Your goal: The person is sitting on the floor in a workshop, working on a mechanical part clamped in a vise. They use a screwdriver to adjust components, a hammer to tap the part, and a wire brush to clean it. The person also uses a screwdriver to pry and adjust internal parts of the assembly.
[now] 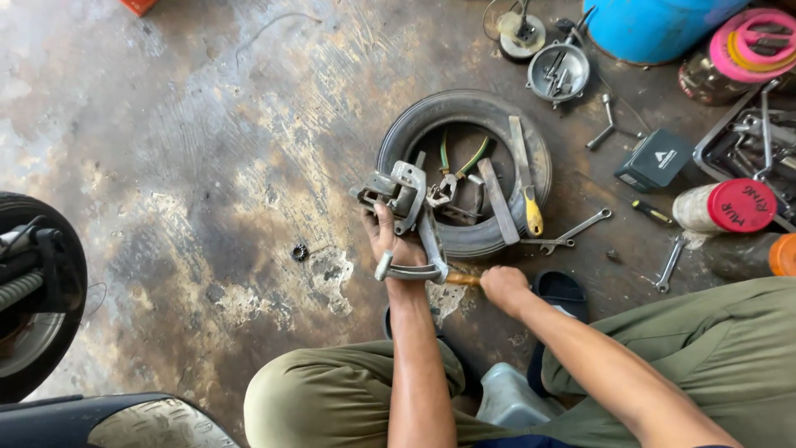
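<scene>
Metal assembly (404,207): a grey bracket-and-lever part, held upright above the stained concrete floor (191,166), just in front of the small tyre (464,166).
Left hand (390,241): fingers clenched around the assembly's lower lever, thumb up along its side.
Right hand (503,286): fingers closed on a wooden-handled tool (462,280), whose tip met the assembly's base.
Tyre contents: pliers (448,178), flat metal bars (497,199) and a yellow-handled tool (532,211) lay across the tyre.
Floor, right: spanners (572,232), a dark box (655,159), a red-lidded jar (725,206) and a blue drum (655,25).
Floor, left: a mounted wheel (33,290) stood well apart.
</scene>
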